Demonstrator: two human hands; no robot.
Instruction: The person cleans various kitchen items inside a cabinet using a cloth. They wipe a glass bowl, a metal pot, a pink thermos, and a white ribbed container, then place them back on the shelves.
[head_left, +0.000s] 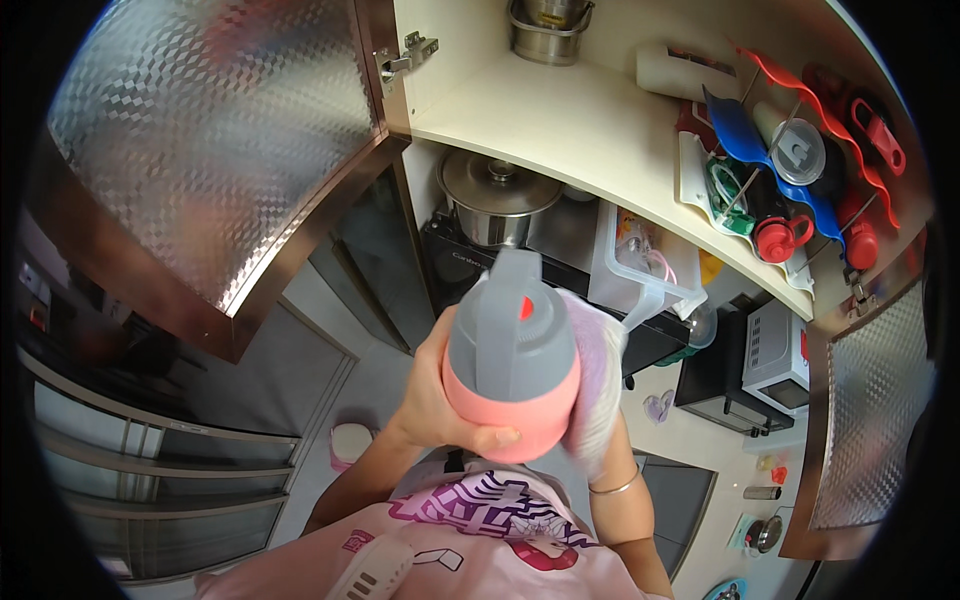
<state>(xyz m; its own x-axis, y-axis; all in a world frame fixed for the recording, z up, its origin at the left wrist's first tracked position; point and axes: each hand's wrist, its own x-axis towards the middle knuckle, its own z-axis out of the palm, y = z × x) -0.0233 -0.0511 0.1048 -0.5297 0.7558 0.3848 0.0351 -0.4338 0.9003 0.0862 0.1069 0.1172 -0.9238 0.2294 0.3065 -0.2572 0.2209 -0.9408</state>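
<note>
A pink water bottle (517, 424) with a grey lid, grey carry loop and red button is held up in front of my chest. My left hand (442, 405) grips it from the left, with the thumb across the lower front. Against the bottle's right side lies a white and lilac cloth (600, 360). My right hand is hidden under this cloth and presses it to the bottle; only the forearm (626, 499) with a bangle shows below.
Ahead is an open wall cabinet with a shelf (555, 112). A wavy bottle rack (739, 150) holds several bottles at its right. Underneath stand a lidded steel pot (499, 191) and a clear plastic bin (637, 277). Cabinet doors hang open at left (232, 330) and right (806, 487).
</note>
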